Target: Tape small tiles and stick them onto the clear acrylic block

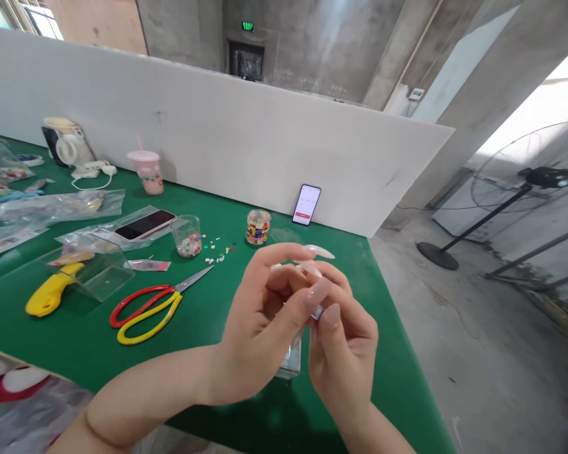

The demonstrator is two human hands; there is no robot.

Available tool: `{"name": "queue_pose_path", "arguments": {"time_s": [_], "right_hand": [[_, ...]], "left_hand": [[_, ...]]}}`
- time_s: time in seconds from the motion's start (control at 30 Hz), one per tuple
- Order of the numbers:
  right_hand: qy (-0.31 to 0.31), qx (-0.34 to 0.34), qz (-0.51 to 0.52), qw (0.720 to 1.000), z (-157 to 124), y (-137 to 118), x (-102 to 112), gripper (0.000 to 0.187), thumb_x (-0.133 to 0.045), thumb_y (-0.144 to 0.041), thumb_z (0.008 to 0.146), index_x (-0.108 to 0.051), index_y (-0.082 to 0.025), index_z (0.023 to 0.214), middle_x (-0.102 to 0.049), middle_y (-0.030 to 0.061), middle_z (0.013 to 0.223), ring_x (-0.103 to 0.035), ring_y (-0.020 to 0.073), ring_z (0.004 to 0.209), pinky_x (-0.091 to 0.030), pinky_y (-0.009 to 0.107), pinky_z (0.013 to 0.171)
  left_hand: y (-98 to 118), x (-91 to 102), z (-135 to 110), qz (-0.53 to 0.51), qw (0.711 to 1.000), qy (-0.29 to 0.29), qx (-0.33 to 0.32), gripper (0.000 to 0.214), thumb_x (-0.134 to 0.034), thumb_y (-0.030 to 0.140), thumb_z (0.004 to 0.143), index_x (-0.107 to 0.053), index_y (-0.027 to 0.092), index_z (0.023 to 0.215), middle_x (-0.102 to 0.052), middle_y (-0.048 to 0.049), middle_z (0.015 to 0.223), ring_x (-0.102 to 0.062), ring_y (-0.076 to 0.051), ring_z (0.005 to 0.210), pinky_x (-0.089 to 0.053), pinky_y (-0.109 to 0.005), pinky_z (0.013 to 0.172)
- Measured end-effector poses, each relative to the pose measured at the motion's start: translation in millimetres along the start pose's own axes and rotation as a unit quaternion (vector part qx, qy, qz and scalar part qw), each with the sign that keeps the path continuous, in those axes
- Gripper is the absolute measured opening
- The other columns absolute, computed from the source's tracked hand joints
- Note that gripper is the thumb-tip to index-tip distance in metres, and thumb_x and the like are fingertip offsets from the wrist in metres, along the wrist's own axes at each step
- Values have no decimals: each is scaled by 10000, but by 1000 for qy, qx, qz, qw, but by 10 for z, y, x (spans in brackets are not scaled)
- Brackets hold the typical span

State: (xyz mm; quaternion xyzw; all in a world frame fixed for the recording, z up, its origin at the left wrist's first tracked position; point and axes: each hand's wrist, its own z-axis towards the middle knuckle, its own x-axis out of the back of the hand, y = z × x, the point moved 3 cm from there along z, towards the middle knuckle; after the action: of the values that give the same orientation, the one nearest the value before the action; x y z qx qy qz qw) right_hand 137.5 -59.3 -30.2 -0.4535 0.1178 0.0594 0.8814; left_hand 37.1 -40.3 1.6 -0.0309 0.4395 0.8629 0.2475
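My left hand [269, 315] and my right hand [345, 340] meet in front of me above the green table. Between the thumb tips sits a small pale, shiny piece [317, 312], perhaps a mosaic tile; the fingers cover most of it. Both hands are closed in a pinch around it. Below and partly behind them stands a clear box [291, 362], its upper part hidden by my hands. Just beyond is a round clear cup covered with colourful tiles [258, 227]. Loose tiles [221, 257] lie to the left, beside a clear cup [188, 238] with more tiles in it.
Scissors with red and yellow handles [156, 306] lie left of my hands. Farther left are a yellow-handled tool [54, 291], a clear plastic stand [99, 277] and a phone [146, 224]. Another phone [307, 205] leans against the white partition [246, 145]. A pink cup [147, 173] stands behind.
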Motion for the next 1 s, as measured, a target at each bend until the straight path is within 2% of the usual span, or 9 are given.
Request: {"name": "queue_pose_path", "arguments": {"time_s": [0.1,0.17,0.3,0.43,0.53,0.57,0.7,0.77,1.0], "right_hand": [[-15,7,-31,999,-5,-9,18,218,-605,-337,946,-747,-369,1108,-630,29,1235,-632,229,1145,-596,408,921],[-16,42,-60,997,-12,-29,21,217,-604,-333,945,-751,-371,1101,-632,37,1207,-642,220,1095,-597,409,908],[3,86,-89,992,-25,-50,26,219,-569,-377,959,-750,-393,1081,-648,43,1020,-669,209,933,-617,407,805],[6,84,-78,993,16,-65,75,210,-567,-396,960,-738,-412,1080,-639,32,982,-662,187,874,-611,368,743],[1,101,-87,991,69,-97,116,217,-557,-390,967,-745,-405,1074,-609,35,996,-635,185,907,-604,369,770],[-3,106,-88,990,83,-107,125,222,-552,-393,969,-746,-405,1076,-598,36,1006,-630,186,908,-605,377,779],[-16,120,-85,989,105,-130,137,231,-554,-392,967,-753,-385,1084,-566,39,1038,-612,181,905,-595,380,798],[-17,112,-83,990,101,-128,135,225,-561,-415,959,-755,-398,1072,-566,38,1030,-610,183,899,-595,383,796],[-67,-1,54,996,115,-38,80,176,-616,-443,919,-764,-416,1011,-603,9,961,-636,151,858,-610,310,763]], "left_hand": [[12,-6,26,-11,1000,12,27,189,-643,230,928,-552,286,1084,-624,65,709,-586,-49,554,-518,-114,530],[-6,-6,20,-28,997,28,59,222,-701,281,887,-540,274,1039,-617,66,671,-587,-62,522,-521,-134,507],[-57,-11,2,-70,991,8,110,256,-704,406,874,-534,257,996,-561,80,592,-477,-50,397,-405,-128,366],[127,103,72,-7,1000,19,15,180,-556,445,968,-517,269,970,-569,57,660,-487,-68,466,-401,-162,401],[353,219,85,165,984,59,-14,217,-527,316,995,-508,235,794,-464,51,597,-399,-81,475,-338,-197,410],[415,234,72,229,972,47,-17,262,-497,314,1004,-516,227,758,-450,41,595,-395,-90,493,-338,-209,424],[463,118,-24,379,901,-207,-38,148,-431,205,994,-532,230,889,-553,47,656,-463,-86,503,-382,-203,458],[422,61,-47,412,867,-275,-63,107,-432,159,965,-512,208,914,-595,36,687,-504,-90,512,-395,-199,453],[325,-28,28,463,838,-275,-85,178,-411,164,948,-545,182,832,-625,26,618,-533,-97,433,-373,-193,389]]}}
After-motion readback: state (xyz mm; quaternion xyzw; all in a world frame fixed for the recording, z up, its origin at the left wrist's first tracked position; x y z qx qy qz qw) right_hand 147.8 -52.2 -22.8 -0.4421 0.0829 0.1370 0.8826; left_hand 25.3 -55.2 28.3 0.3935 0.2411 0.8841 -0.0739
